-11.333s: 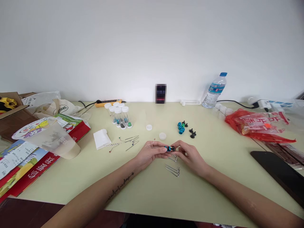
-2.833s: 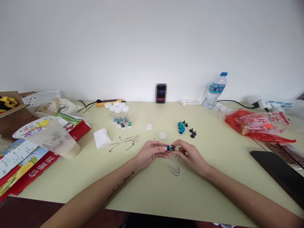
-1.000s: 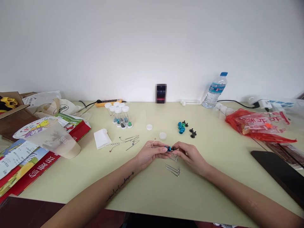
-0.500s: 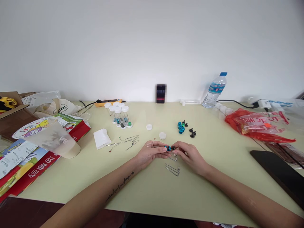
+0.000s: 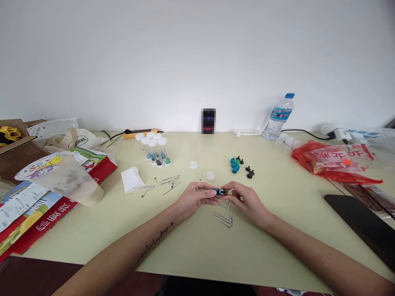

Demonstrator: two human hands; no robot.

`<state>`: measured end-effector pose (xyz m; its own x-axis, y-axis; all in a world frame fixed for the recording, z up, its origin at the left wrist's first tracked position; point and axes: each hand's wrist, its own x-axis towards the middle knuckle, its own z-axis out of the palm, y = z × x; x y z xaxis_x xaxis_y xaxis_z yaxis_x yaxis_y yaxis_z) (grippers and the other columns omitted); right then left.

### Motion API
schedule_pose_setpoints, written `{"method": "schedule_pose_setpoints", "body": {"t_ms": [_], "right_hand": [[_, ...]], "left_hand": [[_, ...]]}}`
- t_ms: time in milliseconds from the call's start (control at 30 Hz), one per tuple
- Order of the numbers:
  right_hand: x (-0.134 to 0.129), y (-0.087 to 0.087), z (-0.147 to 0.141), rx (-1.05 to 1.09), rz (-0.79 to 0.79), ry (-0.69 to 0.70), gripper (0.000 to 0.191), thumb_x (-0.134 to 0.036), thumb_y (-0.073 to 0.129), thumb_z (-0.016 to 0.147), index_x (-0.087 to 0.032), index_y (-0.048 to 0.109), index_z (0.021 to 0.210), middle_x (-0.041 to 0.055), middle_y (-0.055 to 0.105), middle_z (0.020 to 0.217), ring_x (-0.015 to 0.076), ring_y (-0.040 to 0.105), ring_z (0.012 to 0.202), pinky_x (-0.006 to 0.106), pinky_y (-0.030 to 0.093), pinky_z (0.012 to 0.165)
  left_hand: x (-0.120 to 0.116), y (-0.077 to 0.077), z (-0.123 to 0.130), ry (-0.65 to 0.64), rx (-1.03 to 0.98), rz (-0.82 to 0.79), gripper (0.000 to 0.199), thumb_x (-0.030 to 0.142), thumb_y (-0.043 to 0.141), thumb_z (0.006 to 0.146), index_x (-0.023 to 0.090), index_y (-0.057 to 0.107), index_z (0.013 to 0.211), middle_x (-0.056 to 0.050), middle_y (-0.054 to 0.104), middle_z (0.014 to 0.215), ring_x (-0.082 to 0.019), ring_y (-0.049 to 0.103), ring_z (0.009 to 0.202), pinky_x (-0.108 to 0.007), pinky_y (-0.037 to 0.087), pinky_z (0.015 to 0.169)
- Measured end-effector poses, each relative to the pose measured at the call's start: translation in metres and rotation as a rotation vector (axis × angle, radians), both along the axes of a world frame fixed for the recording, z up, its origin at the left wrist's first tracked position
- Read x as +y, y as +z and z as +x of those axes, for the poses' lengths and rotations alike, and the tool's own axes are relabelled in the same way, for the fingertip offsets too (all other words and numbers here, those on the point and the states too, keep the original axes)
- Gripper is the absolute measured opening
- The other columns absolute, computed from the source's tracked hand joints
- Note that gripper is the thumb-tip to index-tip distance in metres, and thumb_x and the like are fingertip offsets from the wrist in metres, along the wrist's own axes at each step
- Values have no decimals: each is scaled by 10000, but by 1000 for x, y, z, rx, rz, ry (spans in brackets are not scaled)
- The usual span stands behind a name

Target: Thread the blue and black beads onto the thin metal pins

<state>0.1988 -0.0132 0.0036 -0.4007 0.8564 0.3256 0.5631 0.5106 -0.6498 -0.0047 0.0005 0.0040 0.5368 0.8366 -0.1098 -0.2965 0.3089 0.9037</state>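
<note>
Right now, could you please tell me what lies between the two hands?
The head view shows a small part, blue toward the left hand, black toward the right hand, held by both.

Your left forearm [image 5: 129, 246] bare, dark line tattoo [image 5: 156, 241] running lengthwise, jagged like a heartbeat trace, pointed motif [image 5: 172, 225] at its upper end, your right forearm [image 5: 308, 251] bare, small faint mark [image 5: 327, 262] partway along, your left grip [image 5: 197, 195] and right grip [image 5: 247, 201] bare

Soft, bright light spreads evenly over the wall [image 5: 173, 61] and counter [image 5: 191, 250], with faint shadows; the top right corner darkens. Wide-angle distortion stretches the sides; detail between the fingers [image 5: 210, 201] looks soft.
</note>
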Motion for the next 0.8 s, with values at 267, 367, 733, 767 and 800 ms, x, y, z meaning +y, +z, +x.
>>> {"method": "schedule_pose_setpoints", "body": {"t_ms": [267,367,733,767,800], "right_hand": [[1,0,1,-14,-8,8,242,-420,439,903,-209,556,900,-13,554,649,112,421,518,230,343,507],[1,-1,1,-10,-11,6,222,-407,452,901,-210,554,918,-17,545,647,109,407,513,227,334,500],[1,0,1,-15,-21,17,252,-421,443,902,-200,559,870,-21,527,619,105,407,513,220,329,491],[1,0,1,-21,-34,22,268,-422,429,908,-199,557,835,-20,527,616,108,413,523,220,329,494],[1,0,1,-26,-42,25,284,-422,417,913,-198,556,809,-18,530,616,110,418,530,221,330,497]], "left_hand": [[0,-2,0,-8,-6,-2,303,281,725,669,89,664,896,-148,689,928,-216,667,805,-328,498,776],[0,-2,0,-8,-8,1,311,284,724,669,87,663,902,-152,686,943,-219,666,808,-334,498,779],[0,-3,0,-8,-7,-9,309,279,727,665,85,663,896,-148,690,919,-224,666,806,-346,494,785],[0,-3,0,-9,-6,-12,302,274,727,666,85,663,893,-142,694,895,-224,666,802,-345,495,785],[0,-3,0,-10,-6,-13,295,267,726,668,84,663,891,-138,696,877,-223,667,798,-343,496,783]]}}
